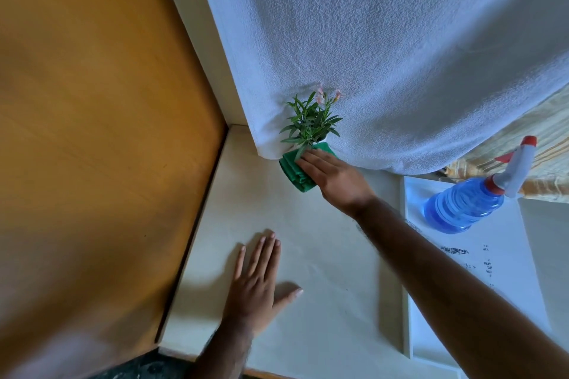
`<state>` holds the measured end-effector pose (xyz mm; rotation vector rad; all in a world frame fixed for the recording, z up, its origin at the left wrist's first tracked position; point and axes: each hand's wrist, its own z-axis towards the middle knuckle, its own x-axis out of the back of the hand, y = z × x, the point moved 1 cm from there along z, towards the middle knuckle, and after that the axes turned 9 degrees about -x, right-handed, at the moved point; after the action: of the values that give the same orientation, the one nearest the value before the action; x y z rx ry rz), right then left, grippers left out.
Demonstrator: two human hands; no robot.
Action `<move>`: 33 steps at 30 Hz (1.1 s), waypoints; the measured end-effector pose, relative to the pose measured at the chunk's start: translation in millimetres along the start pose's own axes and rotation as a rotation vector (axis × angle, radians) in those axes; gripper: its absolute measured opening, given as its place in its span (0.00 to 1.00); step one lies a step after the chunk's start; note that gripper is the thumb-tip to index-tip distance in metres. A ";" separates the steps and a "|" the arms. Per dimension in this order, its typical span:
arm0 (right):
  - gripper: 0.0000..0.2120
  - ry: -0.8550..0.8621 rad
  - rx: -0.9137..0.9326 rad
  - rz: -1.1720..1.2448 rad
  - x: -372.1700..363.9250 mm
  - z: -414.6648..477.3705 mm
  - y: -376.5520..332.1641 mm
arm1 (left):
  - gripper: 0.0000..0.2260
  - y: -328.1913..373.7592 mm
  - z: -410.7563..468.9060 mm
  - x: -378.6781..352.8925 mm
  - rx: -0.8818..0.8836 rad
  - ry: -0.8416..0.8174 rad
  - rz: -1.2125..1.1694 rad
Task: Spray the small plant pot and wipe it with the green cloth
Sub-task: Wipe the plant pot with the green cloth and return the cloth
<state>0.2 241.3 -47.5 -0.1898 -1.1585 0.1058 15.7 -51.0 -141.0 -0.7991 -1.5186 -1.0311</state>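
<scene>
A small plant with narrow green leaves and pale pink flowers stands at the back of the cream counter, against a white curtain. Only a sliver of its white pot shows. The folded green cloth is pressed against the pot's front by my right hand, fingers flat on the cloth. My left hand lies flat on the counter, fingers spread, holding nothing. A blue spray bottle with a white and red trigger head lies tilted at the right, apart from both hands.
A white curtain hangs behind the plant, touching its leaves. An orange-brown wooden panel walls off the left side. The bottle rests on a white surface with dark specks, a step right of the counter.
</scene>
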 end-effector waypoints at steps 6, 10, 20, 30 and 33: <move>0.29 -0.082 -0.105 0.048 -13.0 -17.8 4.2 | 0.47 -0.9 0.3 -1.4 0.013 -0.013 -0.003; 0.25 -0.077 -0.090 0.065 -4.9 -15.2 0.6 | 0.47 -0.5 0.8 -1.8 0.010 -0.007 -0.008; 0.23 -0.010 -0.003 0.023 5.8 0.7 0.8 | 0.47 0.1 0.4 0.3 0.013 -0.013 0.000; 0.28 -0.016 -0.289 0.145 -1.6 -20.4 2.4 | 0.46 1.1 0.9 1.8 0.011 -0.002 -0.017; 0.27 0.063 -0.285 0.154 2.8 -12.6 -3.0 | 0.46 0.6 1.5 0.9 0.012 0.001 -0.013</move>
<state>12.8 237.6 -49.2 -0.5316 -1.0918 0.0691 15.5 -49.4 -140.1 -0.7815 -1.5291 -1.0312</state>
